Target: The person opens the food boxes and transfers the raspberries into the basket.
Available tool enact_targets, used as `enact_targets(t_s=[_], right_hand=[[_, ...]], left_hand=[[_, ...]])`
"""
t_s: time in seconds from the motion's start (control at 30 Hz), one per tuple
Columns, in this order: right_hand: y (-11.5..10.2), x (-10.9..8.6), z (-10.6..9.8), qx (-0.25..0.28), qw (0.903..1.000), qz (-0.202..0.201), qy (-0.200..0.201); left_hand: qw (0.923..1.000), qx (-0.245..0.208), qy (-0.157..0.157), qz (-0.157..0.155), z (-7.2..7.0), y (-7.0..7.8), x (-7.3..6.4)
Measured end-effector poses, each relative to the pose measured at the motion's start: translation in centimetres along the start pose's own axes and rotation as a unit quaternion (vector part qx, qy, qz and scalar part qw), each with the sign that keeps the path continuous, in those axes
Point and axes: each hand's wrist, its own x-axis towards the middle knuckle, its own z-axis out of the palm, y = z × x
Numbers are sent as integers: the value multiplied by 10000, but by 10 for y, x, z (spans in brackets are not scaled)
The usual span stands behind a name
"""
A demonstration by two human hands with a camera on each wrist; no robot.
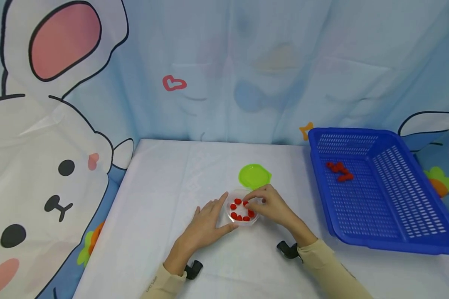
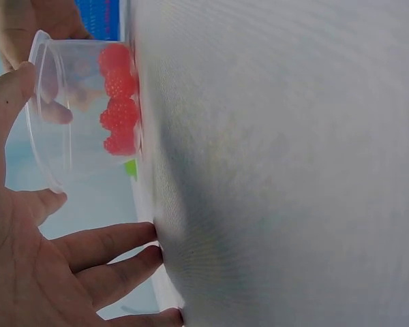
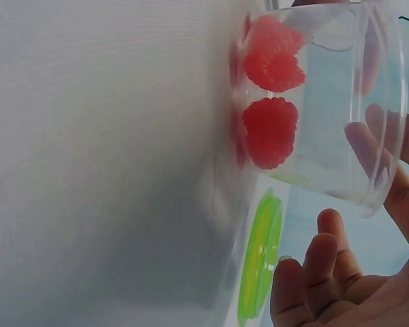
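A clear plastic tub (image 1: 230, 221) stands upright on the table, with several red raspberries (image 1: 233, 215) ringed round its bottom. From the left, my left hand (image 1: 204, 224) holds the tub, thumb and index fingertips at its rim and the other fingers reaching down to the tablecloth. My right hand (image 1: 271, 206) reaches over the right side, fingertips inside the tub. Both wrist views show those fingertips above the raspberries (image 3: 271, 133), with no berry visible between them. A bright green lid (image 1: 253, 176) lies just behind the tub.
At the right stands a large blue plastic basket (image 1: 381, 224) with several red raspberries (image 1: 338, 168) near its left side. A white cloth (image 1: 179, 178) covers the table. Behind hangs a printed blue curtain (image 1: 217, 112).
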Motion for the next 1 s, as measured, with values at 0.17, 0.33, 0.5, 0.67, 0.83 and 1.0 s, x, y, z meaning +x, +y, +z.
enact_targets(t_s=[0.17, 0.33, 0.5, 0.67, 0.83, 1.0], right_hand=[[-3, 8, 6, -288, 9995, -78, -102], [-6, 13, 14, -519, 9984, 29, -212], [-9, 17, 19, -769, 9965, -33, -325], [-15, 18, 21, -1457, 9883, -300, -347], [-21, 18, 22, -2046, 9768, -416, -479], [-21, 21, 24, -2317, 9697, -531, -573]], left_hand=[[10000, -26, 11, 17, -1, 0, 0], [10000, -58, 24, 59, 0, -1, 0], [10000, -24, -47, 8, 1, -1, 0], [10000, -46, -13, 13, 0, -1, 0], [10000, -83, -32, 19, -1, 0, -1], [10000, -26, -45, 20, 0, 0, -2]])
